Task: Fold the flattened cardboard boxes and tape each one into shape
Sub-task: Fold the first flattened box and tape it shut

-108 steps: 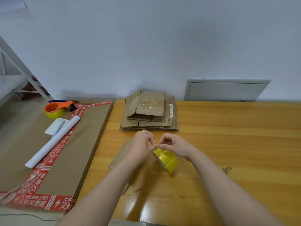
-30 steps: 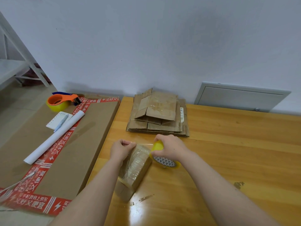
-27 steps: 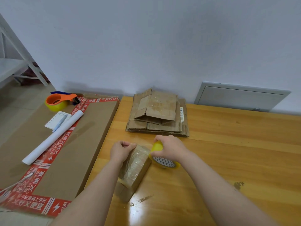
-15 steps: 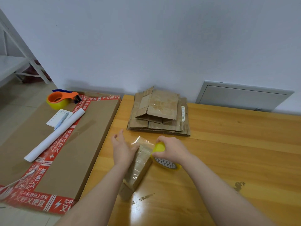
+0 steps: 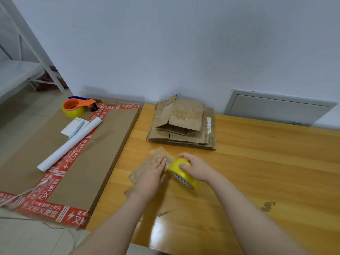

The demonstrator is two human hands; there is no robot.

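Tape is going onto a small box (image 5: 147,167) on the table (image 5: 257,162): the left hand (image 5: 151,173) is pressing flat on it, palm open, steadying it, while the right hand (image 5: 195,167) is gripping the yellow roll (image 5: 181,173) just beside it (probably to pull tape). Flattened boxes (image 5: 182,124) are waiting behind.

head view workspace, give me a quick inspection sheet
surface: wooden table, glossy, a dark scuff near its right side
job's things: small taped box under the left hand; yellow tape roll; stack of flat boxes by the wall
clutter: big carton beside the table, bearing a tape dispenser, notepad, pen, paper roll
grippers: left hand flat on the box; right hand gripping the roll
cables: thin cord at left edge
surroundings: white wall, metal panel, shelf frame
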